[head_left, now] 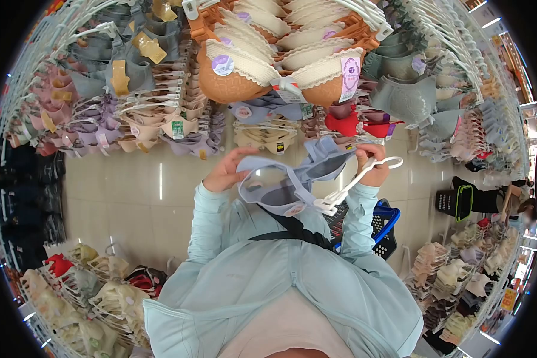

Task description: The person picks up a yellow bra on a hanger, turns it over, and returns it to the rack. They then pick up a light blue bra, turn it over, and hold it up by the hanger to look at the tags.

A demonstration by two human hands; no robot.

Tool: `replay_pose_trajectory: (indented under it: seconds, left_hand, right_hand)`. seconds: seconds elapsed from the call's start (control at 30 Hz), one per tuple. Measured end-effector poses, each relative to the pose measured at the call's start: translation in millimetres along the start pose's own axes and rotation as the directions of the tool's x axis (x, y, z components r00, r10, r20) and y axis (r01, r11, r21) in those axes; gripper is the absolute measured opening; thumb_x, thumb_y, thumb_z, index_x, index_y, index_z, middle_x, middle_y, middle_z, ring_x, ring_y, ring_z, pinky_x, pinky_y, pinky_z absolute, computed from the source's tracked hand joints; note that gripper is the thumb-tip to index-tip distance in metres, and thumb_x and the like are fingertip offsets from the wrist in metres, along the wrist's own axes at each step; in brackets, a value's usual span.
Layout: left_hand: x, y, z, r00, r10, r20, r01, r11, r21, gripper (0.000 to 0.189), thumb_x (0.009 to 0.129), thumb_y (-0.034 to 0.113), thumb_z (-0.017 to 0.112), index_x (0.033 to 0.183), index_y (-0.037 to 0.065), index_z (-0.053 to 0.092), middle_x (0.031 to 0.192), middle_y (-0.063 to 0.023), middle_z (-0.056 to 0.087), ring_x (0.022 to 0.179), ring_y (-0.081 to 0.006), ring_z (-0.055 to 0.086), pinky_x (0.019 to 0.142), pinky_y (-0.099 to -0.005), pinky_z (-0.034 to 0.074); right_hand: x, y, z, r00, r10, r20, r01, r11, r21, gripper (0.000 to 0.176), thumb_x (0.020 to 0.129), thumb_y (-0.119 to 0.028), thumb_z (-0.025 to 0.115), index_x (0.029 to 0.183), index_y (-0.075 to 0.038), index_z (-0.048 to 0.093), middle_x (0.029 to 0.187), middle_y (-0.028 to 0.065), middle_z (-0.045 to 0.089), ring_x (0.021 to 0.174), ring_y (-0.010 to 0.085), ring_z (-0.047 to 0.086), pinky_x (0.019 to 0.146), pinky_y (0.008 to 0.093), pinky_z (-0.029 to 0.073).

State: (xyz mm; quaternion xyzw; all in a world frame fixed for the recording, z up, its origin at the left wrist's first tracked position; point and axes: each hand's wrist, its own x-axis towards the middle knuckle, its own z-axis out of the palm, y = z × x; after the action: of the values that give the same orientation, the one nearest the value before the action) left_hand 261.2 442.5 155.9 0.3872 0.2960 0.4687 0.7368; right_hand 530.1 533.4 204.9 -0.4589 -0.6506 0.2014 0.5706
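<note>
A grey-blue bra is held up in front of my body, its straps and cups bunched together. The fingers of my left hand close on its edge at one side. On the other side my right hand grips the bra's far end together with a white plastic hanger, whose hook points outward to the right. A round pinkish sticker shows low on one cup. Brown and cream bras hang on a rack just beyond my hands.
Below my right forearm is a blue and black shopping basket. More hanging bras line the racks ahead, and others hang behind on both sides. A person with a black, green-edged basket is at the far right.
</note>
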Motion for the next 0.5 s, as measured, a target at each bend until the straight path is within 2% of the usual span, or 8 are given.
replay_pose_trajectory:
  seconds: [0.07,0.2,0.3,0.5]
  left_hand:
    - [4,0,3,0.969,0.12,-0.214,-0.152,0.979,-0.136,0.045,0.069,-0.007,0.047,0.11,0.002,0.032,0.093,-0.0089,0.05,0.087,-0.013,0.047,0.077,-0.0227,0.036]
    - [3,2,7,0.952,0.134,-0.277,-0.18,0.972,-0.149,0.042,0.069,-0.007,0.047,0.108,0.001,0.033,0.091,-0.0103,0.051,0.085,-0.0133,0.048,0.075,-0.0219,0.037]
    - [3,5,14,0.942,0.086,-0.323,-0.153,0.97,-0.188,0.038,0.071,-0.005,0.047,0.106,0.001,0.035,0.09,-0.011,0.051,0.084,-0.0126,0.049,0.073,-0.0212,0.038]
    - [3,-1,21,0.936,0.121,-0.331,-0.204,0.952,-0.228,0.029,0.075,0.002,0.046,0.102,0.001,0.037,0.088,-0.0102,0.052,0.081,-0.0115,0.049,0.07,-0.0202,0.039]
  right_hand:
    - [-2,1,1,1.0,-0.001,0.019,0.002,1.0,-0.026,0.018,0.057,-0.013,0.066,0.065,-0.002,0.054,0.061,0.0038,0.049,0.057,0.012,0.043,0.05,0.021,0.034]
    - [-4,1,1,0.996,-0.076,0.041,0.079,0.995,-0.058,0.017,0.057,-0.013,0.066,0.065,-0.002,0.054,0.061,0.0041,0.049,0.056,0.0122,0.043,0.049,0.0212,0.034]
    - [-10,4,-1,0.998,-0.023,0.056,0.027,0.997,-0.071,0.017,0.058,-0.012,0.066,0.065,-0.002,0.055,0.062,0.0043,0.049,0.056,0.0124,0.043,0.049,0.0212,0.035]
    - [-16,12,2,0.992,0.07,0.103,-0.071,0.997,0.004,0.014,0.06,-0.01,0.064,0.066,-0.002,0.055,0.062,0.0037,0.049,0.056,0.0107,0.042,0.051,0.0202,0.034]
